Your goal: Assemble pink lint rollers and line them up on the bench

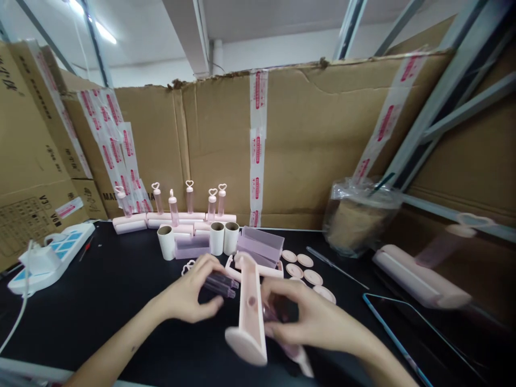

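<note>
My right hand (pixel 296 309) is closed around a see-through purple tube handle, partly hidden by the fingers, against a pale pink trough-shaped part (pixel 252 306). That part is held up with its hollow side towards me, a round hole midway along it and a wide rounded end plate at the bottom. My left hand (pixel 195 293) is over several purple tube handles (pixel 220 286) with heart-shaped ends, thumb and fingers apart on either side of them. Just behind lies another pink trough-shaped piece (pixel 270 271), partly covered by the raised one.
Pink oval discs (pixel 312 277) and a screwdriver (pixel 336 267) lie to the right. White paper-cored rolls (pixel 216 239), purple boxes (pixel 260 244) and heart-handled pink rollers (pixel 177 216) stand behind. A bagged drink cup (pixel 352 220), a phone (pixel 419 338) and a power strip (pixel 52 258) flank the work area.
</note>
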Available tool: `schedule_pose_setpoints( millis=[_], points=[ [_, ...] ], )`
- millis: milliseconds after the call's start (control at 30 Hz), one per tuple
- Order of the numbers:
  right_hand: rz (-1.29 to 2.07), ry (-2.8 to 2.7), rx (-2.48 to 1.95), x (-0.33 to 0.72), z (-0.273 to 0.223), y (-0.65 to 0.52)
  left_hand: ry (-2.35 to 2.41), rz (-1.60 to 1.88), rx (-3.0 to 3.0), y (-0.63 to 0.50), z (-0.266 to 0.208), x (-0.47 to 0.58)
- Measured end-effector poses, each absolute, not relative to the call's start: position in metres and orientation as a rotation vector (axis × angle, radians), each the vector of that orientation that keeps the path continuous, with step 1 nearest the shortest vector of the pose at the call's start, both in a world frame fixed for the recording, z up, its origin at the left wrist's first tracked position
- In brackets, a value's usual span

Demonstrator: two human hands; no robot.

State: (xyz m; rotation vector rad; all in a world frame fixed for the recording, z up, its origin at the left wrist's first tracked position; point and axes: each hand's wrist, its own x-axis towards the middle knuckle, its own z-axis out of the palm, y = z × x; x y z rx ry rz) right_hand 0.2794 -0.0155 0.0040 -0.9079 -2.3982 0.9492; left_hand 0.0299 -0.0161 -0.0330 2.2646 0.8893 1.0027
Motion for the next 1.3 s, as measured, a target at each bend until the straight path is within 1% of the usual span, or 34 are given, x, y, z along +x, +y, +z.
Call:
schedule_pose_setpoints(
  millis=[67, 167, 233, 300, 367, 467, 500, 567, 600, 667, 767, 867, 967, 1100, 1300],
  points=[
    [0.953, -2.172, -0.888, 0.267, -0.003, -0.014, 0.725, 0.955, 2.077, -0.017, -0.042, 0.037],
    [0.976, -1.999, -0.903, 0.246, -0.021, -0.014, 0.599, 1.102, 1.616, -0.015, -0.057, 0.048],
    [1.017, -1.983, -0.864, 0.238, -0.027, -0.016, 0.588, 1.164, 1.358, -0.014, -0.061, 0.054],
    [1.017, -2.032, -0.835, 0.239, -0.025, -0.016, 0.530, 1.151, 1.194, -0.015, -0.060, 0.057],
    [0.865, -2.091, -0.912, 0.250, -0.013, -0.012, 0.471, 1.106, 1.084, -0.016, -0.054, 0.059],
    [0.433, -2.093, -1.223, 0.282, 0.011, 0.010, 0.493, 1.113, 1.004, -0.019, -0.045, 0.058],
    [0.299, -2.078, -1.388, 0.295, 0.017, 0.020, 0.527, 1.145, 1.003, -0.019, -0.043, 0.056],
    [0.033, -1.986, -1.863, 0.319, 0.022, 0.043, 0.594, 1.225, 1.048, -0.020, -0.041, 0.053],
    [-0.025, -1.925, -2.018, 0.330, 0.020, 0.055, 0.613, 1.255, 1.086, -0.019, -0.041, 0.050],
    [-0.063, -1.825, -2.255, 0.345, 0.010, 0.074, 0.606, 1.257, 1.159, -0.018, -0.040, 0.045],
    [0.032, -1.727, -2.488, 0.355, -0.011, 0.093, 0.598, 1.189, 1.203, -0.015, -0.039, 0.037],
    [0.119, -1.647, -2.631, 0.357, -0.027, 0.102, 0.635, 1.156, 1.247, -0.013, -0.037, 0.033],
    [0.120, -1.603, -2.660, 0.359, -0.035, 0.106, 0.605, 1.096, 1.348, -0.012, -0.037, 0.031],
    [0.064, -1.603, -2.546, 0.364, -0.035, 0.107, 0.627, 1.088, 1.484, -0.012, -0.039, 0.033],
    [-0.122, -1.632, -2.071, 0.356, -0.004, 0.092, 0.616, 1.132, 1.549, -0.011, -0.043, 0.034]
  ],
)
